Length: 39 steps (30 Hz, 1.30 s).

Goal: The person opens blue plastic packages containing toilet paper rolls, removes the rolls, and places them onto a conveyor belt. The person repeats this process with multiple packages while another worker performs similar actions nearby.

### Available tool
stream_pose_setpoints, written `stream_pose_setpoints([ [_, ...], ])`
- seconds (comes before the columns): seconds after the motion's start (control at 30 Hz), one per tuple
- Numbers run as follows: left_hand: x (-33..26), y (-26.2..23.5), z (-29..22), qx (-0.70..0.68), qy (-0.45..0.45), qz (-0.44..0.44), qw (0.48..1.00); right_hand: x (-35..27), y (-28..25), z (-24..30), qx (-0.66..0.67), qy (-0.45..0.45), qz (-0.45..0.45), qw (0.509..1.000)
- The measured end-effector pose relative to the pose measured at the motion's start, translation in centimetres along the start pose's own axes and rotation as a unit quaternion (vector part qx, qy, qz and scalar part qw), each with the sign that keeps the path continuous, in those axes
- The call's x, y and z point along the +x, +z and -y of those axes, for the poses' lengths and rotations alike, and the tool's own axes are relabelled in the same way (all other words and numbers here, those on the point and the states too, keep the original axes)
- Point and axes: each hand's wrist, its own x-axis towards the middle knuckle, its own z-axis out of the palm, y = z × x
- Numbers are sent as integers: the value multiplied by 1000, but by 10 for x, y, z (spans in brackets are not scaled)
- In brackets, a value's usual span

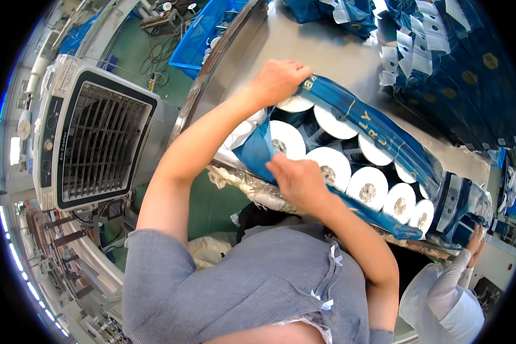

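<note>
Head view: both hands, left point(278, 80) and right point(295, 180), grip one blue pack point(378, 129) showing about ten white rolls point(332, 166).

The blue plastic pack point(350, 123) of white tissue rolls point(332, 163) lies open-sided on the steel table point(304, 40). The left hand point(281, 80) grips the pack's far upper edge; the right hand point(297, 180) pinches the blue film at its near edge. Beyond the pack, stacked blue packs point(458, 74) rest on the table. Left of the pack stands a white air cooler point(92, 140). Right of it, a co-worker's hand point(475, 242), apparently raised, is near the pack's end.
</note>
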Motion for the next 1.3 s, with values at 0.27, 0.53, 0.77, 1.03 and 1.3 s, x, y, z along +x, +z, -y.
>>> stream_pose_setpoints([
  [0.27,49,17,28,15,24,34,999,-20,12,22,181,4,105,978],
  [0.53,70,24,31,30,-80,126,988,-15,12,19,158,-8,241,958],
  [0.77,43,6,16,5,-261,220,940,-17,0,20,103,32,224,969],
  [1.03,0,7,15,-153,-261,105,948,33,-61,-45,-351,-82,-163,918],
  [1.3,-11,63,54,-607,-468,116,631,85,-100,-136,-227,191,48,954],
])
